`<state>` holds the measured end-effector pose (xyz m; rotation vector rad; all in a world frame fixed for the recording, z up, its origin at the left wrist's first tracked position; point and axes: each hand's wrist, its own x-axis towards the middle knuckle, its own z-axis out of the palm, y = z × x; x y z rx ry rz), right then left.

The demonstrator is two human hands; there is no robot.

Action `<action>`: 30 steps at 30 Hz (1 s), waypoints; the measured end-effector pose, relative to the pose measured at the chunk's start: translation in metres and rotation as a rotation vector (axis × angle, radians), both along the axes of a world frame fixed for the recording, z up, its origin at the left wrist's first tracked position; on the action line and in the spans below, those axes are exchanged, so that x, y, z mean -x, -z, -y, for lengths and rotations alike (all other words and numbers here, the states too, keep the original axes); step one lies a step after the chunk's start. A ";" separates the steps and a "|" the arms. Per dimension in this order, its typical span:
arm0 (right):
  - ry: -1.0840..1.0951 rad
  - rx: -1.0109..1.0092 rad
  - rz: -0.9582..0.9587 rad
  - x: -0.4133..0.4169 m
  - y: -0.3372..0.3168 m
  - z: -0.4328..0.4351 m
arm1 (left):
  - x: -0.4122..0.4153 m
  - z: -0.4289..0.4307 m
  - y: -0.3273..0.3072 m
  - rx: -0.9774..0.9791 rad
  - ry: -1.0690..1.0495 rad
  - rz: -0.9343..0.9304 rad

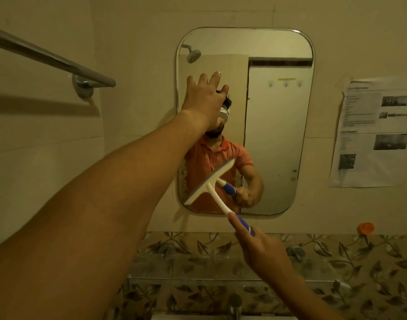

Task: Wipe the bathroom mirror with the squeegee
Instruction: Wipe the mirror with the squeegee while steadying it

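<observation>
Mirror (276, 139): one, on the far wall, upright, with rounded corners.

Squeegee (212, 187): one. Its blade lies over the mirror's lower left part. The blade's long axis runs diagonally from lower left to upper right. The blade appears to meet its own reflection, so contact with the glass is judged likely. The handle runs down and right, off the mirror's bottom edge.

Right hand (262, 248): grips the blue end of the handle from below, with one finger laid along it. It is the nearer hand to the tool.

Left hand (203, 100): holds nothing, fingers spread and straight, raised at the mirror's upper left. Contact with the glass cannot be confirmed.

Most of the glass lies up and right of the blade, so the next stroke probably has to start there.

Also noted: one rail (52, 58) at left and one paper sheet (373, 132) at right.
</observation>
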<state>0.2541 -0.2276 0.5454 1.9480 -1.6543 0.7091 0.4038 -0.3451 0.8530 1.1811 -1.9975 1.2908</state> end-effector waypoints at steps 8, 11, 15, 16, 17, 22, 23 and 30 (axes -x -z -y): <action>-0.059 -0.003 -0.275 -0.013 -0.076 0.027 | 0.001 0.001 0.001 -0.002 -0.012 0.007; -0.039 -0.029 -0.287 -0.011 -0.086 0.036 | 0.001 0.003 0.001 0.012 -0.019 0.008; -0.045 -0.057 -0.235 -0.011 -0.084 0.038 | 0.000 0.003 0.001 0.017 -0.014 0.013; -0.041 -0.060 -0.231 -0.011 -0.082 0.038 | 0.000 0.003 0.001 0.020 -0.014 0.015; -0.038 -0.059 -0.234 -0.010 -0.081 0.039 | -0.001 0.002 0.000 0.022 -0.014 0.017; -0.014 -0.096 -0.277 0.017 -0.060 0.034 | 0.000 0.002 0.002 0.027 -0.026 0.025; -0.005 -0.114 -0.287 0.025 -0.053 0.031 | 0.000 0.003 0.002 0.031 -0.028 0.026; 0.117 -0.200 -0.255 0.062 -0.014 0.003 | 0.001 -0.002 0.002 0.032 -0.049 0.027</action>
